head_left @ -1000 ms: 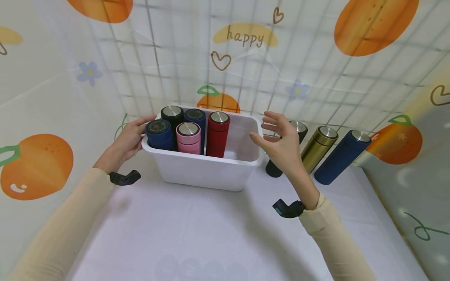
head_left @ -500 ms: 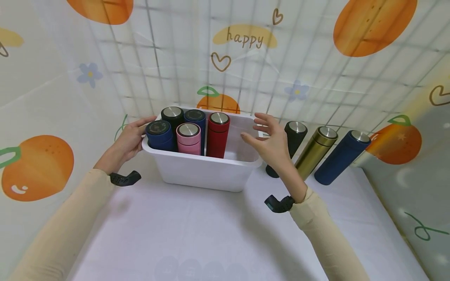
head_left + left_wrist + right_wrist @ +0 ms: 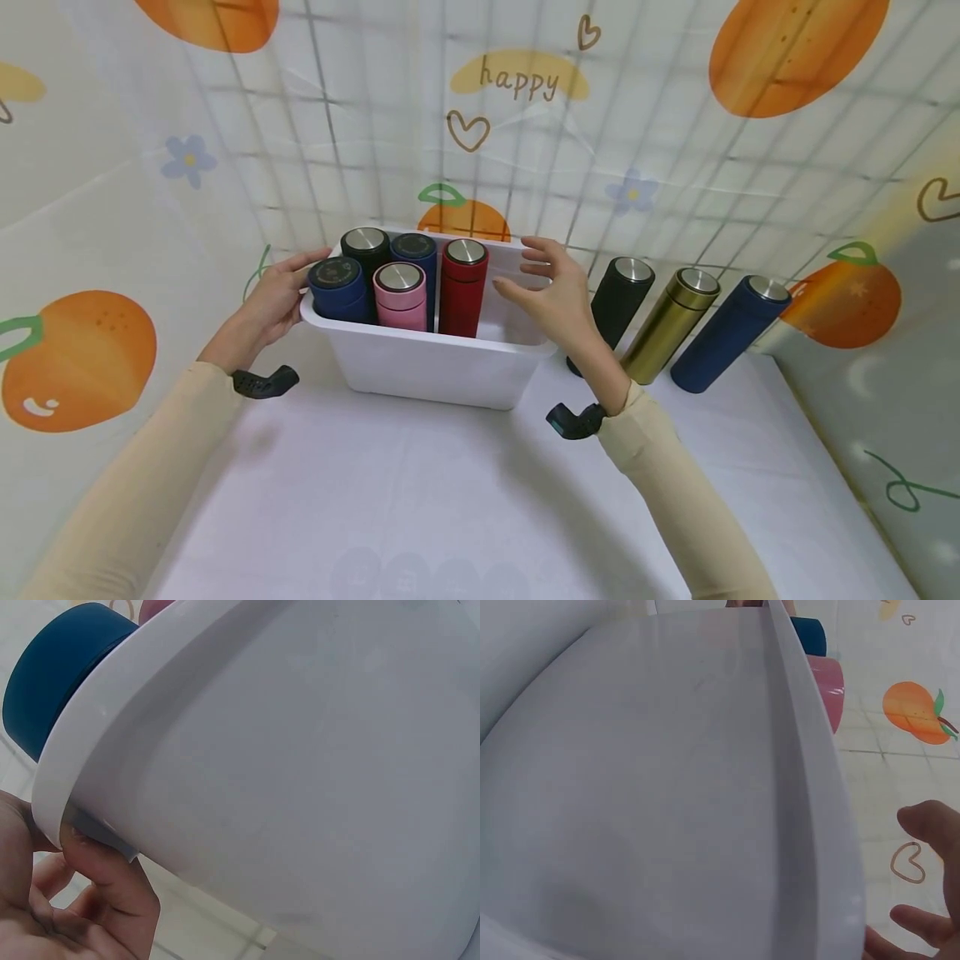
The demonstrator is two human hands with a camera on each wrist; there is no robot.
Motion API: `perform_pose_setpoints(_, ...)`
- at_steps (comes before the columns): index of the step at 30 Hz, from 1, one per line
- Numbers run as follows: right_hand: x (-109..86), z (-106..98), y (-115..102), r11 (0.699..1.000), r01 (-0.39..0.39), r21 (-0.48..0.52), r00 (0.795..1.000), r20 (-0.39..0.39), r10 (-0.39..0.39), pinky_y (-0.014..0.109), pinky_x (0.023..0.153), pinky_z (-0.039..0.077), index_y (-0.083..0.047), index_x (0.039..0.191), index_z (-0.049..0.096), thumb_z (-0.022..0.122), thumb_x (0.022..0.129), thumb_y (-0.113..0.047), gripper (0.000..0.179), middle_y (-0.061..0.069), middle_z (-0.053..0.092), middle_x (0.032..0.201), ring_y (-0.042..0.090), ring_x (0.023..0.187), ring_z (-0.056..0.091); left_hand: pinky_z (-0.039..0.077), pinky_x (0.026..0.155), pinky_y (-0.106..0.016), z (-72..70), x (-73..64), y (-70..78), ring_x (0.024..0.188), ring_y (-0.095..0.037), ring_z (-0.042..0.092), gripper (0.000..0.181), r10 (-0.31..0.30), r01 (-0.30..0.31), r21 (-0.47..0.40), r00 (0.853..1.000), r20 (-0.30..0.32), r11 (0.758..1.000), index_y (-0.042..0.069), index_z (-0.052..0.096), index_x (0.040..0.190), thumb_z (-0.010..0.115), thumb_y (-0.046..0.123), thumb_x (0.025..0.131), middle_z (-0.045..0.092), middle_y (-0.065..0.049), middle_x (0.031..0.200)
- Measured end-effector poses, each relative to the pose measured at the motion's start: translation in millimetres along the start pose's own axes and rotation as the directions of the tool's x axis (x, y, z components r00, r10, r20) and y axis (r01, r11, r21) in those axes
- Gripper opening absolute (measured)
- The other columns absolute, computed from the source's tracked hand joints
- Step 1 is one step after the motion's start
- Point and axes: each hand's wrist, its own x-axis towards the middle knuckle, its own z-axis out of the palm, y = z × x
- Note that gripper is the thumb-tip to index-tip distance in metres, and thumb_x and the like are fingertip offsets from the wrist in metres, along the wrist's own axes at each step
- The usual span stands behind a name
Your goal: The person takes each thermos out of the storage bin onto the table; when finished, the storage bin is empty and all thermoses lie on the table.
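Observation:
A white plastic bin (image 3: 431,371) stands on the table and holds several thermos bottles upright. My left hand (image 3: 270,304) is at its left end; in the left wrist view the fingers (image 3: 116,881) curl under the rim and grip it. Inside, a red thermos (image 3: 461,287) is nearest the bin's bare right part. To its left are a pink thermos (image 3: 401,296), a black one (image 3: 365,242) and two blue ones, one at front left (image 3: 337,292). Over the bin's right end, my right hand (image 3: 558,300) has its fingers spread, thumb apart, holding nothing.
Right of the bin stand a black thermos (image 3: 622,296), a gold thermos (image 3: 671,325) and a dark blue thermos (image 3: 729,335) in a row. Behind them hangs a printed sheet over a wire grid (image 3: 555,175). A white cloth covers the table (image 3: 420,492).
My right hand has moved left from beside the standing thermoses to over the bin's right end, uncovering more of the black and gold ones. The left hand keeps its place on the rim.

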Motion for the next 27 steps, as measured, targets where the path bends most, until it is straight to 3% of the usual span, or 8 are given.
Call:
perform_pose_setpoints(7,7.0,10,-4,0.997,-0.065,-0.042,0.997,0.045,0.067,0.039,0.090,0.056,-0.014,0.141,0.054,0.084,0.083,-0.032,0.068,0.010,0.061,0.131,0.023,0.113,0.063,0.060,0.067,-0.028,-1.0,-1.4,0.7,0.085,-0.012,0.071,0.051,-0.008,0.011,-0.083,1.000,0.028,0.997,0.012,0.030,0.158,0.043,0.015,0.109,0.064,0.001,0.109)
perform_pose_setpoints(17,19.0,23,-3,0.989,-0.138,-0.049,0.983,0.117,0.143,0.042,0.097,0.052,-0.011,0.144,0.048,0.084,0.081,-0.035,0.077,0.015,0.056,0.137,0.029,0.120,0.058,0.060,0.067,-0.028,-0.3,0.5,-0.5,0.084,-0.012,0.071,0.050,0.001,-0.001,-0.052,1.000,0.010,0.999,0.011,0.032,0.157,0.044,0.017,0.109,0.063,-0.001,0.111)
perform_pose_setpoints(21,21.8,27,-1,0.986,-0.149,-0.075,0.978,0.138,0.158,0.043,0.098,0.051,-0.012,0.145,0.047,0.084,0.081,-0.036,0.078,0.014,0.055,0.137,0.029,0.121,0.058,0.060,0.064,-0.028,0.6,1.2,-0.7,0.081,-0.013,0.071,0.051,-0.008,0.010,-0.092,1.000,0.018,0.996,0.011,0.033,0.157,0.046,0.016,0.108,0.063,-0.003,0.110)
perform_pose_setpoints(27,28.3,36,1,0.988,-0.127,-0.091,0.979,0.149,0.140,0.040,0.096,0.053,-0.010,0.144,0.047,0.085,0.080,-0.035,0.078,0.014,0.058,0.135,0.029,0.116,0.061,0.060,0.065,-0.028,0.1,0.7,0.3,0.082,-0.012,0.071,0.050,-0.009,0.010,-0.070,1.000,0.009,0.998,0.011,0.033,0.157,0.045,0.017,0.108,0.062,-0.001,0.109)
